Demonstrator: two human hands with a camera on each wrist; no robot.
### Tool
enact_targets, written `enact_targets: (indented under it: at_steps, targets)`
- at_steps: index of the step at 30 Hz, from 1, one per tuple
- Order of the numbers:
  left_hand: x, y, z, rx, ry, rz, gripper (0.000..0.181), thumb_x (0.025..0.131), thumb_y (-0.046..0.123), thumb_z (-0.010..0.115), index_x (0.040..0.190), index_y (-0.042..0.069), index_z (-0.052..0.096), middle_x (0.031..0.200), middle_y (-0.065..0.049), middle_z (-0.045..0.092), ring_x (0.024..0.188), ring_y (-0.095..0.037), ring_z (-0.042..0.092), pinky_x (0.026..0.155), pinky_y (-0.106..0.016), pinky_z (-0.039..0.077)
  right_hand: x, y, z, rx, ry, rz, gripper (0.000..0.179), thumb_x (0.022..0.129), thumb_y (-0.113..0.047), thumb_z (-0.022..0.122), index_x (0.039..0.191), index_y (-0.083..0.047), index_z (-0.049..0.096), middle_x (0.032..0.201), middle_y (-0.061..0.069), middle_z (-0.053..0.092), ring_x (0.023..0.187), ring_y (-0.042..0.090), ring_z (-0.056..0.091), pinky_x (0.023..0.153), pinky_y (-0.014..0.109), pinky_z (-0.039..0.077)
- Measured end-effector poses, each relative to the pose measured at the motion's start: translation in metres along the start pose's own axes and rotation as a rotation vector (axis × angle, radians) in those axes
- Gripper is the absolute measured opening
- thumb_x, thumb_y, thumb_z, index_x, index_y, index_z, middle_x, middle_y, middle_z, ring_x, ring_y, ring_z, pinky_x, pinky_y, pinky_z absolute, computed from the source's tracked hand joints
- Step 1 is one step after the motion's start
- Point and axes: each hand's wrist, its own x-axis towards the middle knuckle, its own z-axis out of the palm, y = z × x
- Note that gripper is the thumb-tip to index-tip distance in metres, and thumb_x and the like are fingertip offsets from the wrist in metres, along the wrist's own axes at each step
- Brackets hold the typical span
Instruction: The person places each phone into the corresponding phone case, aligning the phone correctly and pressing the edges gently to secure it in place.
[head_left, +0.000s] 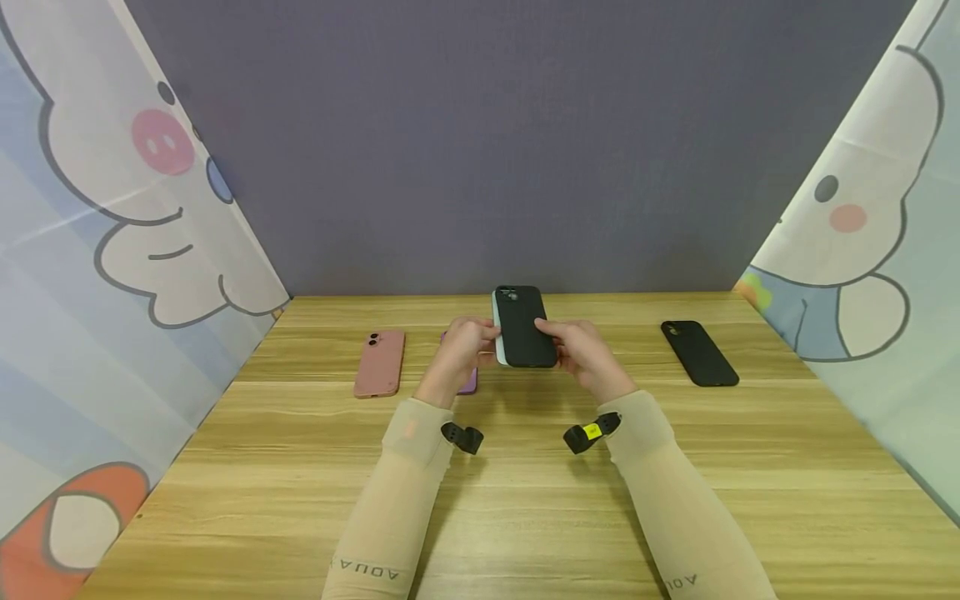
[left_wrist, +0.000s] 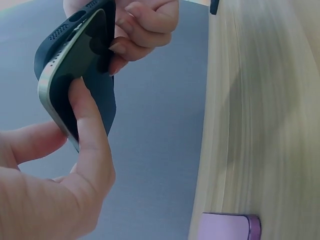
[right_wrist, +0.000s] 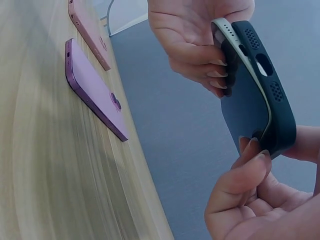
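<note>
Left hand pinches pale phone, right hand grips black case; phone above table, partly in case, one long edge out. Purple phone below, partly hidden in head view. Second black case rightward, contents unclear.

The left forearm and right forearm are slanting forward and inward, with the left hand and right hand facing each other. The left hand is pinching, one finger stretching nearly straight; the right is gripping, its thumb resting on top and its fingers curling beneath.
</note>
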Motion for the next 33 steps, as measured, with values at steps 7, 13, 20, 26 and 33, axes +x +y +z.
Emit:
enact_targets:
  at_steps: [7, 13, 20, 26, 33]
  targets:
    - [-0.0012, -0.0001, -0.0020, 0.023, -0.009, 0.010, 0.021, 0.099, 0.005, 0.052, 0.115, -0.006, 0.058, 0.085, -0.007, 0.061, 0.070, -0.015, 0.060, 0.068, -0.029, 0.054, -0.0002, 0.0000, -0.0006, -0.005, 0.002, 0.006, 0.040, 0.100, -0.025, 0.067, 0.123, 0.007, 0.064, 0.091, 0.005, 0.060, 0.073, 0.014, 0.057, 0.061, 0.024, 0.046]
    - [-0.0013, 0.0014, -0.0022, 0.036, -0.004, 0.008, 0.014, 0.097, 0.010, 0.056, 0.095, -0.001, 0.065, 0.082, -0.007, 0.063, 0.069, -0.017, 0.062, 0.089, -0.048, 0.055, 0.0002, 0.0004, -0.0006, -0.007, 0.001, 0.001, 0.043, 0.100, -0.026, 0.067, 0.127, 0.008, 0.063, 0.095, 0.004, 0.061, 0.075, 0.014, 0.057, 0.060, 0.023, 0.046]
    - [-0.0005, 0.0025, -0.0011, 0.033, -0.017, -0.004, 0.030, 0.098, 0.019, 0.068, 0.115, -0.006, 0.066, 0.092, -0.011, 0.069, 0.077, -0.019, 0.069, 0.075, -0.033, 0.060, 0.0001, 0.0001, 0.0005, -0.014, 0.011, -0.001, 0.040, 0.100, -0.025, 0.067, 0.121, 0.008, 0.066, 0.092, 0.004, 0.061, 0.074, 0.014, 0.056, 0.059, 0.023, 0.046]
    - [0.0003, 0.0004, -0.0011, 0.060, -0.019, 0.007, 0.033, 0.098, 0.018, 0.070, 0.115, -0.009, 0.066, 0.097, -0.015, 0.072, 0.079, -0.020, 0.070, 0.072, -0.032, 0.061, -0.0011, -0.0009, 0.0021, -0.017, 0.015, 0.001, 0.037, 0.100, -0.024, 0.067, 0.118, 0.007, 0.067, 0.092, 0.004, 0.061, 0.073, 0.014, 0.057, 0.060, 0.023, 0.047]
    - [0.0011, 0.0001, -0.0008, 0.081, 0.002, 0.003, 0.035, 0.098, 0.018, 0.069, 0.121, -0.009, 0.065, 0.101, -0.016, 0.071, 0.081, -0.021, 0.070, 0.077, -0.034, 0.060, -0.0014, -0.0010, 0.0023, -0.024, 0.007, 0.011, 0.038, 0.100, -0.025, 0.067, 0.120, 0.007, 0.066, 0.088, 0.003, 0.061, 0.069, 0.013, 0.055, 0.060, 0.023, 0.047]
